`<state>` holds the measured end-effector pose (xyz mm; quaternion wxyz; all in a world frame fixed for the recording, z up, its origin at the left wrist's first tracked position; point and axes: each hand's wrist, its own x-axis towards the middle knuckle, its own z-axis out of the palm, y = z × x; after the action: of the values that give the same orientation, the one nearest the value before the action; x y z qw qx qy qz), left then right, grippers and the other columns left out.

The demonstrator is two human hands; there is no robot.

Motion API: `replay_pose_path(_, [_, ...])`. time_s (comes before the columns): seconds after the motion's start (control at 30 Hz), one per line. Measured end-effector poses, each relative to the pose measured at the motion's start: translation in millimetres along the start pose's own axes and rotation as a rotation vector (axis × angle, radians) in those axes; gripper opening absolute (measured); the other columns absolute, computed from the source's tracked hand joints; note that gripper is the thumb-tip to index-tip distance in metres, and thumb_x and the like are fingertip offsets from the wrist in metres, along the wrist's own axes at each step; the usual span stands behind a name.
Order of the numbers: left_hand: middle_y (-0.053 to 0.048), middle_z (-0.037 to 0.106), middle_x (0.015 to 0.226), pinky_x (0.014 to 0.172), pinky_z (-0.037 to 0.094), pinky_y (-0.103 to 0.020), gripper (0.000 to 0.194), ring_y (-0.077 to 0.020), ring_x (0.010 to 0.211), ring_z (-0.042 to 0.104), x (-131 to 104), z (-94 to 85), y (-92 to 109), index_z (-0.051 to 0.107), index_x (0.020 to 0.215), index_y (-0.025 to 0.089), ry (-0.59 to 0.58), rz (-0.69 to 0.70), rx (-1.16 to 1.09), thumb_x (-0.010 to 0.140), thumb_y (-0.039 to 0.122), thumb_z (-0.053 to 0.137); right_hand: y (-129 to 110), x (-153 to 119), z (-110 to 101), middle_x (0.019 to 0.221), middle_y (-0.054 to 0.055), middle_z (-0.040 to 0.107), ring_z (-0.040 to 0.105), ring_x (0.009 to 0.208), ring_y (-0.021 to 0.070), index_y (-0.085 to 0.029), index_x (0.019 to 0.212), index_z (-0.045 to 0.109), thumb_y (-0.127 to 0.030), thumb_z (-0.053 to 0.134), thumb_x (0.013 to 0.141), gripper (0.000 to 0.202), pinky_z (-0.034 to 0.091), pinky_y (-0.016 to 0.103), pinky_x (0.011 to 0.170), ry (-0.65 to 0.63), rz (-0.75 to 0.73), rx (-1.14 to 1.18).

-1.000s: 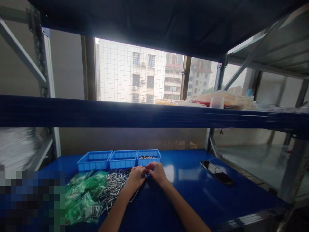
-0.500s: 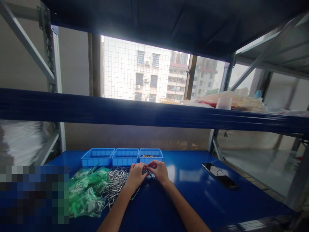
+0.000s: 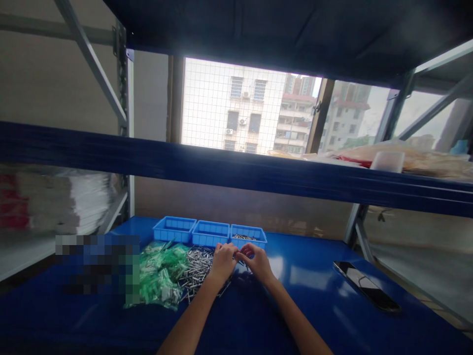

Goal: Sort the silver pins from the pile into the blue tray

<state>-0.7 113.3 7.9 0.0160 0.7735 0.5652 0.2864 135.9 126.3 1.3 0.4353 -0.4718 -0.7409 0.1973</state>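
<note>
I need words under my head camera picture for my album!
Left hand and right hand close together beside a pile of silvery rods, near green packets and blue bins.

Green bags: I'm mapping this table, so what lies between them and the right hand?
In the head view, from the green bags rightward to the right hand: the metal rods, then the left hand.

Landmark: long dark-blue metal shelf beam (image 3: 229, 170). Behind and above beam: window with brown frame (image 3: 322, 116), pale multi-storey building (image 3: 210, 111) outside. Over beam's right part: translucent whitish plastic cup (image 3: 388, 161), crumpled heap of beige plastic bags (image 3: 424, 159). Below beam's right part: flat black rectangular phone (image 3: 365, 287), glossy screen. Below beam's left part: blurry white stack (image 3: 90, 197).
</note>
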Motion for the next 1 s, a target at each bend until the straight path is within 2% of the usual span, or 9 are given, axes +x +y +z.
replay_pose_path(0.1, [-0.005,0.064,0.086,0.083,0.032,-0.038,0.023,-0.021,0.087,0.056,0.0,-0.2,0.4,0.065,0.078,0.019,0.042,-0.028,0.022,0.083,0.029,0.045,-5.4,-2.1,-3.6,0.072,0.002,0.067,0.061,0.066,0.0171,-0.021,0.074,0.063,-0.045,0.059,0.07,0.026,0.042,0.025,0.058,0.049,0.021,-0.084])
replay_pose_path(0.23, [-0.004,0.064,0.087,0.083,0.032,-0.036,0.023,-0.02,0.086,0.056,-0.3,-0.2,1.6,0.066,0.082,0.022,0.052,-0.018,0.001,0.085,0.028,0.043,-6.0,-2.5,-7.2,0.071,0.001,0.066,0.061,0.064,0.0171,-0.022,0.073,0.063,-0.052,0.055,0.071,0.031,0.039,0.024,0.053,0.102,0.086,-0.154])
replay_pose_path(0.33, [-0.004,0.065,0.087,0.081,0.033,-0.035,0.026,-0.0192,0.087,0.056,-0.8,-0.8,2.2,0.066,0.087,0.024,0.032,-0.013,-0.021,0.086,0.024,0.041,-1.5,-1.4,-7.0,0.07,0.001,0.067,0.061,0.063,0.0174,-0.022,0.072,0.063,-0.055,0.054,0.071,0.034,0.037,0.024,0.051,0.074,0.106,-0.185])
replay_pose_path(0.5, [-0.004,0.065,0.09,0.081,0.033,-0.035,0.027,-0.0192,0.088,0.056,-1.8,-3.7,1.6,0.066,0.093,0.025,0.034,-0.042,-0.025,0.086,0.024,0.04,2.5,-2.0,-5.6,0.072,0.0,0.067,0.06,0.062,0.0161,-0.022,0.072,0.064,-0.048,0.057,0.07,0.027,0.036,0.024,0.052,-0.011,0.08,-0.214])
replay_pose_path(0.63, [-0.005,0.065,0.09,0.08,0.033,-0.035,0.027,-0.0194,0.087,0.057,-1.9,-3.9,0.1,0.066,0.094,0.025,0.01,-0.048,-0.015,0.085,0.024,0.041,0.1,-2.7,-6.7,0.074,-0.001,0.068,0.059,0.062,0.0157,-0.023,0.071,0.065,-0.047,0.058,0.07,0.025,0.036,0.024,0.052,-0.012,0.059,-0.226])
replay_pose_path(0.8, [-0.004,0.065,0.088,0.078,0.034,-0.034,0.025,-0.0185,0.086,0.056,-0.1,-0.8,-3.1,0.067,0.091,0.025,0.014,-0.045,-0.039,0.085,0.029,0.044,0.8,1.7,-6.3,0.071,0.002,0.068,0.06,0.06,0.0171,-0.021,0.071,0.068,-0.048,0.057,0.07,0.029,0.04,0.025,0.053,0.062,0.106,-0.068])
replay_pose_path(0.9, [-0.004,0.064,0.091,0.078,0.035,-0.032,0.025,-0.0175,0.086,0.056,0.4,3.1,-4.3,0.068,0.088,0.024,-0.043,0.02,-0.078,0.083,0.034,0.045,4.3,4.9,-4.2,0.067,0.004,0.068,0.061,0.057,0.0174,-0.018,0.069,0.068,-0.049,0.057,0.07,0.033,0.044,0.025,0.053,0.094,0.134,0.074])
replay_pose_path(1.0, [-0.004,0.063,0.092,0.078,0.035,-0.032,0.026,-0.0171,0.087,0.056,-0.7,6.1,-2.6,0.068,0.084,0.022,-0.092,0.086,-0.113,0.084,0.034,0.045,8.5,6.7,-3.3,0.07,0.005,0.068,0.062,0.058,0.018,-0.017,0.069,0.068,-0.052,0.056,0.07,0.037,0.047,0.027,0.057,0.149,0.129,0.121])
